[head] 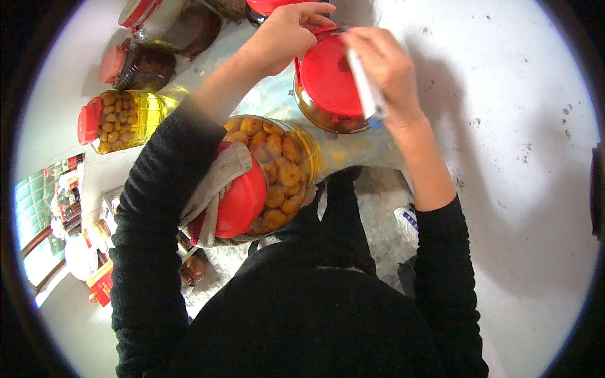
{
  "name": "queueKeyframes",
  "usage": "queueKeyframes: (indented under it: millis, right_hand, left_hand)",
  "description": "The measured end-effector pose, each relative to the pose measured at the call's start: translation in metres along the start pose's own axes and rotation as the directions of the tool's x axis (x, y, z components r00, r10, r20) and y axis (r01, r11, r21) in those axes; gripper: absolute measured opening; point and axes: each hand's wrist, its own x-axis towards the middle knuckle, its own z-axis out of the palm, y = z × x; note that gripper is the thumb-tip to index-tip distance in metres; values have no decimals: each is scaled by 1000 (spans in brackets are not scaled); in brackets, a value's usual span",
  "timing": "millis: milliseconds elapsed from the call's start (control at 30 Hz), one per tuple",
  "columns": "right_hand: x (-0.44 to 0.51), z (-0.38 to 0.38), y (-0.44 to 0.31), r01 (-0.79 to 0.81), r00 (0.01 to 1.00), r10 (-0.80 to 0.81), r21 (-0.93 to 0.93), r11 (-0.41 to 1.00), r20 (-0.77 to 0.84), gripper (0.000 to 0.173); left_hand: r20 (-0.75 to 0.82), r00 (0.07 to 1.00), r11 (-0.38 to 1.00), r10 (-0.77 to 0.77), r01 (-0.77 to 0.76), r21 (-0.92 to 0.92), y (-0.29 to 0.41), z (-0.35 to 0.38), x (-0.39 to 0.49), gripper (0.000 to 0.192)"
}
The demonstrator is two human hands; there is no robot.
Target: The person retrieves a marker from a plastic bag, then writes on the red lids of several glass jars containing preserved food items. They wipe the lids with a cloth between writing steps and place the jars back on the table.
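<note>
My right hand grips a white marker pen with a blue end, slanted over a red lid; the pen's tip is hidden or blurred. That lid closes a glass jar with brownish contents and a red carrying handle. My left hand is at the far left rim of the same lid, one finger stretched out; whether it pinches anything is unclear. Nearer me, below my left forearm, stands a big glass jar of yellow-brown fruit with a red lid and a grey cloth draped on it.
Along the left stand a jar of small round fruits in yellow liquid, a dark jar and a larger jar. Another red lid shows beyond my left hand. A marked white wall rises on my right.
</note>
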Motion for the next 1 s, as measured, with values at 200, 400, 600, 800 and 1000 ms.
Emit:
queueKeyframes:
  millis: [200, 400, 600, 800, 1000]
  right_hand:
    - [2, 3, -3, 148, 988, -150, 54, 988, 45, 18]
    - [3, -1, 1, -67, 995, 68, 21, 998, -70, 21]
    - [5, 3, -10, 139, 985, -149, 104, 985, 88, 22]
    - [3, -5, 2, -164, 980, 171, 73, 984, -100, 21]
    - [1, 3, -1, 141, 988, -145, 80, 987, 56, 20]
  left_hand:
    - [31, 999, 997, -20, 23, -79, 14, 1, -6, 74]
    - [90, 994, 958, -54, 77, -278, 14, -4, -6, 75]
    - [36, 995, 934, -91, 98, -344, 10, -5, -3, 69]
    - [4, 994, 924, -109, 103, -368, 17, -1, -7, 61]
    - [-26, 993, 960, -111, 100, -260, 12, -3, -2, 49]
